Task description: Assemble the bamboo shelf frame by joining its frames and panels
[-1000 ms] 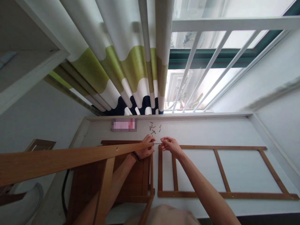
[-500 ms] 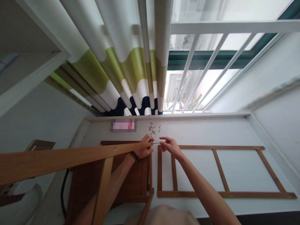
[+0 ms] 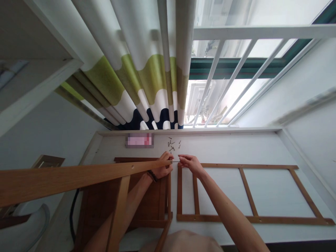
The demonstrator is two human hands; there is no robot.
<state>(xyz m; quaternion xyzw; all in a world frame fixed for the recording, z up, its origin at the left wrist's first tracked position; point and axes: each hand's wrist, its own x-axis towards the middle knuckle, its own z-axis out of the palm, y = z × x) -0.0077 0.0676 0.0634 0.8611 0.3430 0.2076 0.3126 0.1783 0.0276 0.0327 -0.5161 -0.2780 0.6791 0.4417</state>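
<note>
My left hand (image 3: 164, 167) is wrapped round the end of a long wooden bar (image 3: 149, 165), part of a frame that reaches toward the left edge. My right hand (image 3: 190, 163) faces it from the right, its fingertips closed on a thin metal rod that looks like a hex key (image 3: 175, 161). The rod's other end meets the bar's end; whether it sits in a screw is too small to tell. Just beyond my hands, several loose screws (image 3: 172, 148) lie scattered on the white surface (image 3: 220, 148).
A flat wooden ladder-like frame (image 3: 243, 189) lies at the right. Brown wooden panels (image 3: 147, 196) sit beneath my left arm. A pink package (image 3: 139, 140), blurred out, lies near the back ledge. Behind are a curtain (image 3: 154, 73) and white window bars (image 3: 233, 77).
The index finger of my right hand, stretched out before, has curled in toward the rod. My left hand keeps its place on the bar. The whole view has shifted slightly.
</note>
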